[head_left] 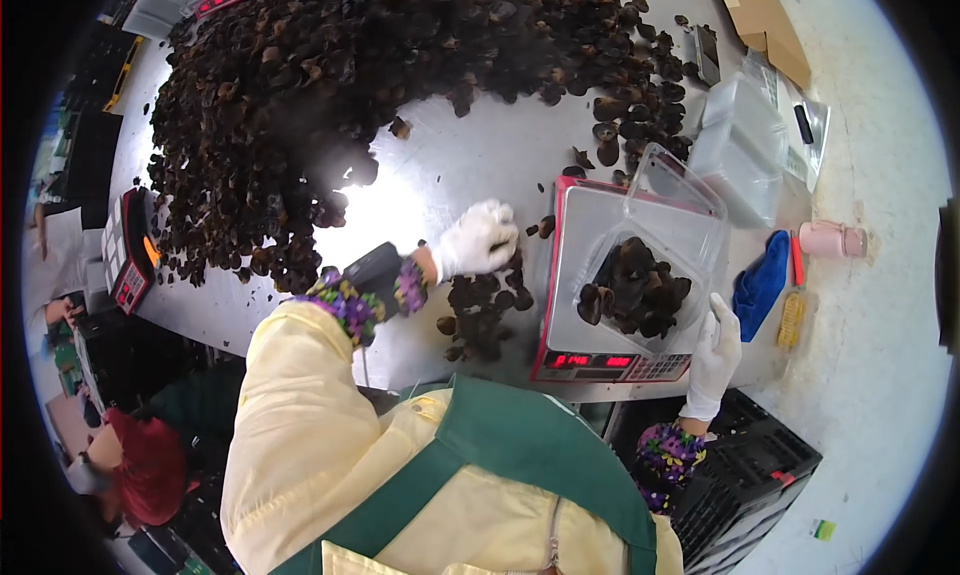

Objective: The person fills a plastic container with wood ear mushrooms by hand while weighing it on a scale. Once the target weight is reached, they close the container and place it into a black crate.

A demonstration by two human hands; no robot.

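My left hand, in a white glove, is held over the table with its fingers curled in; what they may hold is hidden. Just below it lies a small heap of dark wood ear mushrooms. On a red-rimmed digital scale sits a clear plastic box with its lid folded back. Several dark mushrooms fill the middle of the box. My right hand, also gloved, is at the box's near right corner, fingers stretched out and close together.
A large mound of mushrooms covers the table's far side. Stacked clear boxes, a blue cloth, a pink cup and a yellow brush lie right. A second scale and a person in red are left.
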